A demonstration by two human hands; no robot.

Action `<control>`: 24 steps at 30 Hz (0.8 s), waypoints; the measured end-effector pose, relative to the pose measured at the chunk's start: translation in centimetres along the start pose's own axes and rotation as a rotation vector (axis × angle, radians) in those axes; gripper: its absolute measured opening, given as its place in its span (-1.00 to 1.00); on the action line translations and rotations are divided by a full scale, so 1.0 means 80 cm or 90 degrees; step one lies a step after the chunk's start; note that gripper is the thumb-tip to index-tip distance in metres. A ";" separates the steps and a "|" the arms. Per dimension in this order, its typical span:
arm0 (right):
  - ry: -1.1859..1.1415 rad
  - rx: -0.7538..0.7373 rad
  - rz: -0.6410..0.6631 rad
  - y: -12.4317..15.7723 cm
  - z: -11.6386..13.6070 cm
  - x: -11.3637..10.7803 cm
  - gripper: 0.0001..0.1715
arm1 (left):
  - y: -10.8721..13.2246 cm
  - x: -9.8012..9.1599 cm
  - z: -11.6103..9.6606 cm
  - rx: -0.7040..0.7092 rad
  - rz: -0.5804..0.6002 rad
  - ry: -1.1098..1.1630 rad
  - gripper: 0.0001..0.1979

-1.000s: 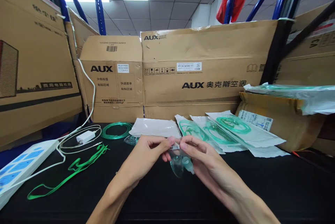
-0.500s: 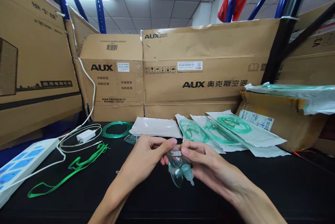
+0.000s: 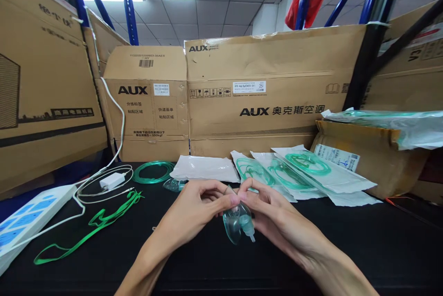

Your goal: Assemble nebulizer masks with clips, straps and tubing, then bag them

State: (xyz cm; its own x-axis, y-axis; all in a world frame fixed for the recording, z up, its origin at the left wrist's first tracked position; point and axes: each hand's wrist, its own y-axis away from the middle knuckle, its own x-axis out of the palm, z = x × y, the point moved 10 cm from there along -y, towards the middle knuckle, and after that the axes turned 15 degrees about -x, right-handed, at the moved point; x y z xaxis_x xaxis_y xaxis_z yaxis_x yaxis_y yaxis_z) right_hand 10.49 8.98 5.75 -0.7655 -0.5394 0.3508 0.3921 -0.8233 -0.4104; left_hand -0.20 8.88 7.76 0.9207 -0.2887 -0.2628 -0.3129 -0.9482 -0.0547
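Note:
Over the middle of the black table, a small translucent green oxygen mask hangs from my fingertips, its pale connector pointing down and to the right. My left hand pinches the upper edge, with its thumb across the front. At the same edge my right hand has thumb and forefinger closed, almost touching the left fingers. A thin strip pokes up between the hands. The rest of the mask's top is hidden by fingers.
Bagged green tubing sets and a white packet lie behind my hands. To the left are coiled green tubing, another clear mask, a green strap, a white charger and a power strip. Cardboard boxes wall the back.
My left thumb has slid right and covers the silvery strip at the mask's top. My right fingertips have risen slightly, and a thin strip now stands up between the hands.

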 end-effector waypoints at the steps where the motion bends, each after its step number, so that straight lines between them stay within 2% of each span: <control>1: 0.006 -0.004 -0.006 -0.001 0.000 -0.002 -0.78 | 0.001 -0.002 -0.003 0.012 -0.002 0.006 -0.69; 7: 0.062 0.025 0.032 0.001 -0.006 0.006 -0.67 | 0.006 -0.018 -0.018 0.075 -0.047 0.012 -0.73; 10: 0.147 -0.019 -0.019 -0.001 0.005 -0.006 -0.60 | 0.005 -0.021 -0.016 0.067 -0.076 -0.026 -0.71; 13: 0.201 -0.070 -0.049 -0.002 0.016 -0.012 -0.54 | 0.006 -0.019 -0.017 0.071 -0.068 -0.059 -0.72; 16: 0.185 -0.086 -0.025 -0.002 0.019 -0.003 -0.59 | 0.007 -0.015 -0.020 0.083 -0.030 -0.052 -0.77; 20: 0.098 -0.055 0.006 0.002 0.018 0.010 -0.73 | 0.009 -0.018 -0.023 0.093 -0.010 0.002 -0.80; 24: 0.135 -0.079 -0.013 0.003 0.027 0.007 -0.75 | 0.013 -0.021 -0.026 0.089 -0.016 0.028 -0.87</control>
State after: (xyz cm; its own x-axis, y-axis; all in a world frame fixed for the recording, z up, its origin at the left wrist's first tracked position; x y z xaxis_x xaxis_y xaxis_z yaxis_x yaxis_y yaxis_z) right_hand 11.26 8.05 7.67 -0.8681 -0.4625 0.1806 0.3196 -0.7989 -0.5094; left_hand -1.59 8.11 10.17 0.9372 -0.2731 -0.2169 -0.3158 -0.9285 -0.1956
